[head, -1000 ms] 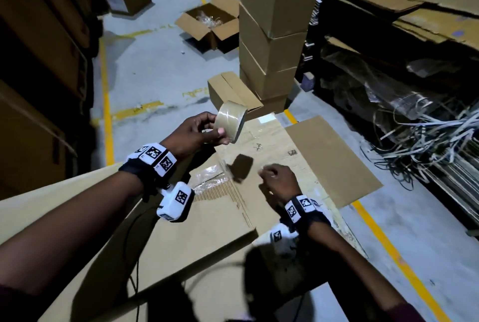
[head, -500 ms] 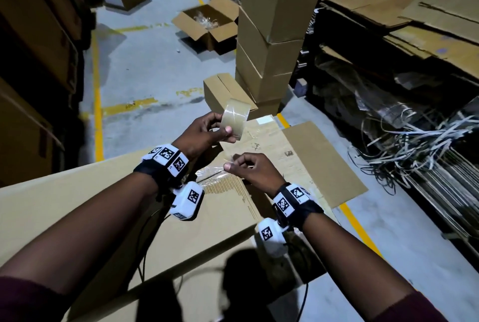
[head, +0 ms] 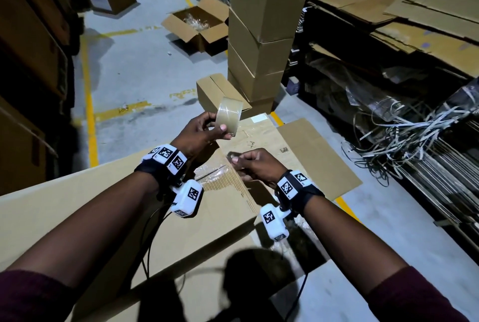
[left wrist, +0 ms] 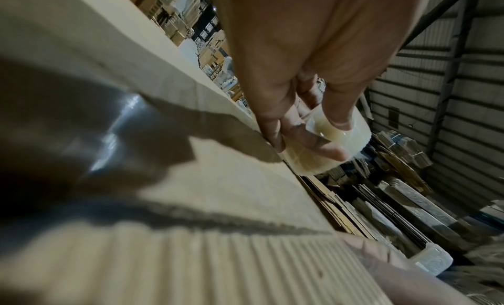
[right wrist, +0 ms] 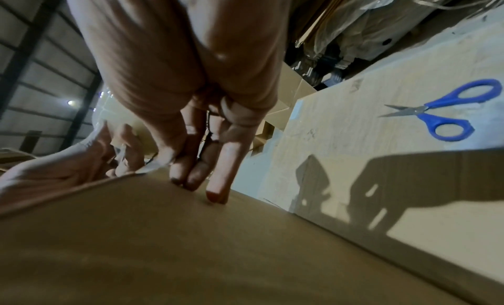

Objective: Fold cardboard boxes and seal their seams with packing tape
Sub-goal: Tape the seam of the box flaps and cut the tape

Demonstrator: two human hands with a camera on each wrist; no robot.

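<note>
My left hand (head: 216, 124) grips a roll of clear packing tape (head: 229, 116), held in the air above the far end of a large cardboard box (head: 103, 218). In the left wrist view the thumb and fingers (left wrist: 308, 137) wrap the roll (left wrist: 335, 145). Just below the roll, my right hand (head: 237, 162) has its fingers curled, thumb and forefinger pinching what looks like the tape's free end. From the right wrist, its other fingertips (right wrist: 191, 178) touch the box's top edge (right wrist: 163, 223). Shiny tape (head: 210, 174) lies on the box seam.
Flattened cardboard (head: 311, 155) lies on the floor beyond the box, with blue scissors (right wrist: 442, 111) on it. A tall stack of sealed boxes (head: 261, 36) and a small box (head: 215, 90) stand ahead. An open box (head: 199, 26) sits farther off. Strapping scraps (head: 414, 129) pile at the right.
My right hand has risen from the box top and moved left, up under the roll, and now pinches there. My left hand keeps hold of the roll at about the same height.
</note>
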